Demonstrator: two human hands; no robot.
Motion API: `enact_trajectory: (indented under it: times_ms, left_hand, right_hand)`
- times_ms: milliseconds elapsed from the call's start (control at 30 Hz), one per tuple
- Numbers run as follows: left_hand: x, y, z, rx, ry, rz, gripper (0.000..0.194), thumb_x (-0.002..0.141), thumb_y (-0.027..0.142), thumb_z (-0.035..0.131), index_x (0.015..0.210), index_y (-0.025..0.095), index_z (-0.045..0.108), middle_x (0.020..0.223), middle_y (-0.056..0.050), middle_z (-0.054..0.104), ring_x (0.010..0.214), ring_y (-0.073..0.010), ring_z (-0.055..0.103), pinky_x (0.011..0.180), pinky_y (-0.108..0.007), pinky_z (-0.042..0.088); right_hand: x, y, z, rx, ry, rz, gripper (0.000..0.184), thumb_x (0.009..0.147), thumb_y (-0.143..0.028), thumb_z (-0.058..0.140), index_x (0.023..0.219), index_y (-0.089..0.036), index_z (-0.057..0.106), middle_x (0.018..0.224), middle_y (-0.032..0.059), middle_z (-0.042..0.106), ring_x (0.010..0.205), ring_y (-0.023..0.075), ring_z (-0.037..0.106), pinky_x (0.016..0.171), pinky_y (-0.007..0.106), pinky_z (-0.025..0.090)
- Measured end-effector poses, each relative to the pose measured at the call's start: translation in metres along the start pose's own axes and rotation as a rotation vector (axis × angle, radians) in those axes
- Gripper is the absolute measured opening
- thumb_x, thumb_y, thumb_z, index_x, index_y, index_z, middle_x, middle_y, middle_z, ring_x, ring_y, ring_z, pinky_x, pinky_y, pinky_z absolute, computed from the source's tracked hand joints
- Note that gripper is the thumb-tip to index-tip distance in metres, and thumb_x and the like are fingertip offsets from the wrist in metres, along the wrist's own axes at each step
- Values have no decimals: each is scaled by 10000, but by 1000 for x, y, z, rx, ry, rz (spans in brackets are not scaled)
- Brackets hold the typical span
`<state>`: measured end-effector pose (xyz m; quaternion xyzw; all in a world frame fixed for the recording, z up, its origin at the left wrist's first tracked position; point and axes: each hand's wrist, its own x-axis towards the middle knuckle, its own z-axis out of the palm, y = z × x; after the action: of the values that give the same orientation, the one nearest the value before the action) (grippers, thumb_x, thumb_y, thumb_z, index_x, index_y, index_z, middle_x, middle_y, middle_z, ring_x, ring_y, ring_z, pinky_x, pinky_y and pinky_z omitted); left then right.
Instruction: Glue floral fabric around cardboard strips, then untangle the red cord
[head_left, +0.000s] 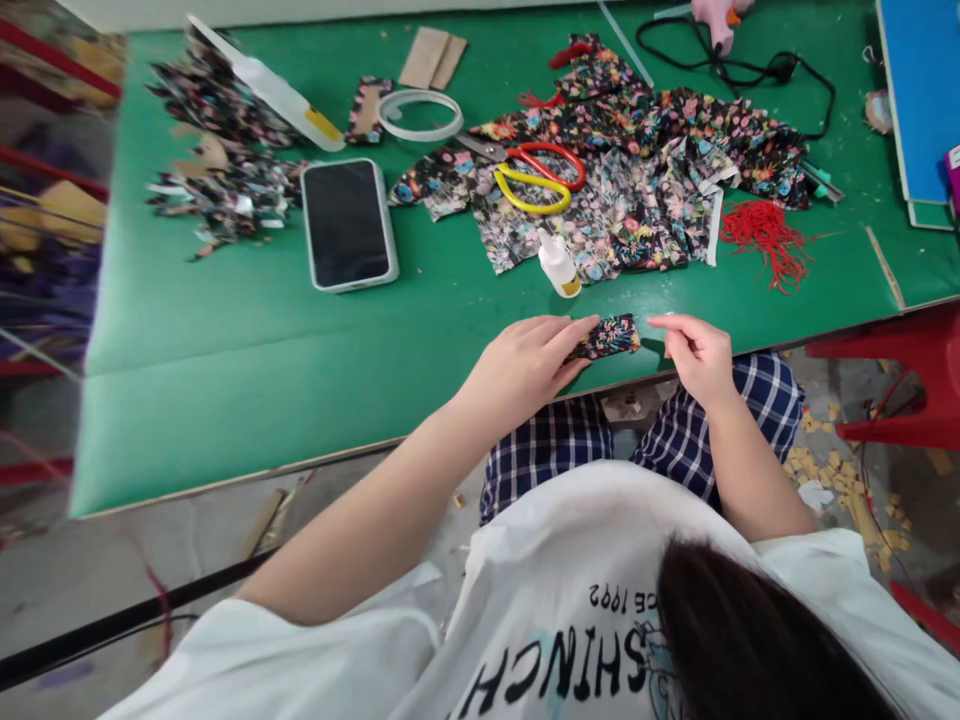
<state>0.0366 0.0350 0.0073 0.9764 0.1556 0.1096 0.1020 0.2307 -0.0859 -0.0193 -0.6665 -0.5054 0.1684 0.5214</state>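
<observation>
At the table's near edge lies a small rectangular piece covered in dark floral fabric (611,337). My left hand (521,360) grips its left end, fingers along the far side and thumb along the near side, hiding that end. Just off the right end is my right hand (701,358), index finger stretched toward the piece and the other fingers curled; I see nothing in it. A small white glue bottle (559,268) with a nozzle stands just beyond the piece. Behind it, scissors with red and yellow handles (536,190) rest on crumpled floral fabric (637,130).
Left of the fabric are a phone (350,225), a tape roll (420,115), a large white bottle (277,95) and fabric scraps (225,185). Red threads (769,240) lie to the right. A pink glue gun (720,22) with black cord is at the back, near a blue board (922,90).
</observation>
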Motion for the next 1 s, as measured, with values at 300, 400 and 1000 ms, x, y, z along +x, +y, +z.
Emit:
enact_trajectory:
  times_ms: [300, 400, 1000]
  left_hand:
    - [0, 3, 1, 1, 57, -42, 309, 898, 290, 505, 1149, 116, 558, 1005, -123, 684, 908, -247, 649, 806, -386, 545]
    - [-3, 4, 4, -4, 112, -51, 274, 898, 289, 505, 1116, 135, 571, 1040, -121, 684, 934, -239, 653, 819, -377, 548]
    - [-25, 34, -6, -1775, 59, -861, 382, 754, 492, 610, 991, 193, 579, 908, -78, 716, 669, -163, 675, 550, -271, 558]
  right_hand:
    - [0, -1, 1, -6, 13, -26, 280, 823, -185, 446, 894, -190, 716, 669, -8, 686, 476, 69, 489, 502, 230, 420]
    - [0, -1, 2, -25, 10, -12, 284, 826, -200, 438, 893, -204, 714, 648, -15, 675, 473, 76, 491, 503, 237, 427]
    - [-4, 0, 1, 64, 18, 72, 269, 869, -265, 453, 954, -212, 702, 599, -25, 612, 502, 77, 501, 516, 239, 424]
